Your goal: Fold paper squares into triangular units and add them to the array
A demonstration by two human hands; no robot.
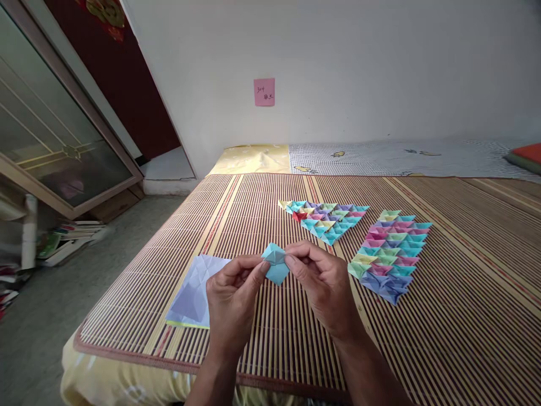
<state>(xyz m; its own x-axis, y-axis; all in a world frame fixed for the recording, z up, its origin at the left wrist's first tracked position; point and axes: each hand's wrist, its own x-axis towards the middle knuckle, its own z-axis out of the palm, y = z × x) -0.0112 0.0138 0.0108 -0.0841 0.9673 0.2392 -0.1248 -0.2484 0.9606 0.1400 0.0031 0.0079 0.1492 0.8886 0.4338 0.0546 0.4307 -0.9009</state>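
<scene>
My left hand [231,296] and my right hand [322,282] are raised over a striped bamboo mat [270,332] and pinch a small folded light-blue paper piece [275,264] between their fingertips. Both hands have their fingers closed on it. Just left of my left hand a creased pale lilac paper sheet [192,293] lies flat on the mat, on top of other sheets whose green edge shows. Beyond the hands lies a triangular patch of joined coloured paper units [325,220]. To the right lies a larger slanted patch of coloured paper units [391,254].
The mat covers a bed with a yellow sheet [105,378]; its near-left edge drops to a grey floor [46,304]. A patterned blanket [380,158] lies along the wall. A glass door [51,129], stacked books [67,237] and a pink note [264,92] are about.
</scene>
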